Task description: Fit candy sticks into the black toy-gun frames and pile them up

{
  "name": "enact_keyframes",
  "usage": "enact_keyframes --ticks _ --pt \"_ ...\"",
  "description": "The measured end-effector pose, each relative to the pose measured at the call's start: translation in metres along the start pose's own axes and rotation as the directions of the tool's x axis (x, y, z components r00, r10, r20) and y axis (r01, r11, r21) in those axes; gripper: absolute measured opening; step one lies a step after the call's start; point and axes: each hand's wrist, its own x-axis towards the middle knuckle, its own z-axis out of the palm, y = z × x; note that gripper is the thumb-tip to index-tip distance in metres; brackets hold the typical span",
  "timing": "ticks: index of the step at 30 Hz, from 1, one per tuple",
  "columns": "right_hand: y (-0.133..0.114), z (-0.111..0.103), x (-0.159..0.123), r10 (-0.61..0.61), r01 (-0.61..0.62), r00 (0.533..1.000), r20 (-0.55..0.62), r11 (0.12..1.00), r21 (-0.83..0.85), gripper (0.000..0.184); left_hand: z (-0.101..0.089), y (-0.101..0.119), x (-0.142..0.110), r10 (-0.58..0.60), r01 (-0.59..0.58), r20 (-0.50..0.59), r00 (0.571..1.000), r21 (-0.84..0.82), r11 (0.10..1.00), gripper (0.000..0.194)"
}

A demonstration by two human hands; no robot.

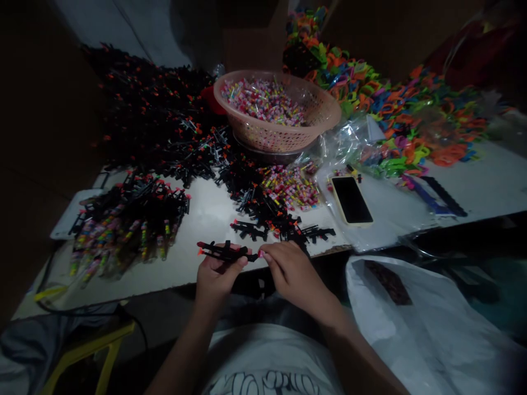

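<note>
Though it's dim, basket (274, 135), candies (263, 101) inside, apparently

A pale shirt (272, 348) with dark outlined lettering (267, 382) is worn with dark trousers (288, 314).

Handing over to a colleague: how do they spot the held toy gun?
Go to the white table's near edge. There the left hand holds a black toy gun. Unlike the loose guns beyond, this one is in hand.

1. Candies (263, 101) in basket (275, 137), back of table (206, 211).
2. Toy guns (148, 120) heaped left of basket, plastic toys (403, 109) right.
3. Candy pile (290, 187) before basket; phone (352, 201) right of that.
4. Sack (428, 323) before table, right side.
</note>
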Motion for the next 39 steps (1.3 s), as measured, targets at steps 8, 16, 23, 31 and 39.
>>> enact_keyframes --ticks 8,16,23,31,39 --pt "-0.006 -0.004 -0.005 0.048 -0.041 0.996 0.072 0.994 -0.097 0.027 0.002 0.004 -0.007 0.081 -0.072 -0.062 0.995 0.145 0.987 0.027" --pt "-0.004 0.002 -0.009 0.032 -0.015 0.995 -0.093 0.985 0.174 0.027 0.010 0.014 -0.016 0.079 -0.074 -0.092 0.993 0.056 0.996 0.033" --pt "-0.008 0.002 -0.014 0.006 -0.006 1.000 -0.002 0.994 0.107 0.027 0.009 0.009 -0.018 0.096 -0.091 -0.124 0.988 0.041 0.995 0.032" --pt "-0.010 -0.004 -0.020 -0.010 0.015 1.000 -0.022 0.972 0.233 0.023 0.007 0.009 -0.028 0.194 -0.185 -0.106 0.975 0.085 0.979 0.024" --pt "-0.006 0.023 -0.021 0.121 -0.124 0.992 -0.032 0.988 -0.090 0.027 0.019 0.000 -0.019 -0.035 0.034 -0.098 0.995 -0.003 0.999 0.034"
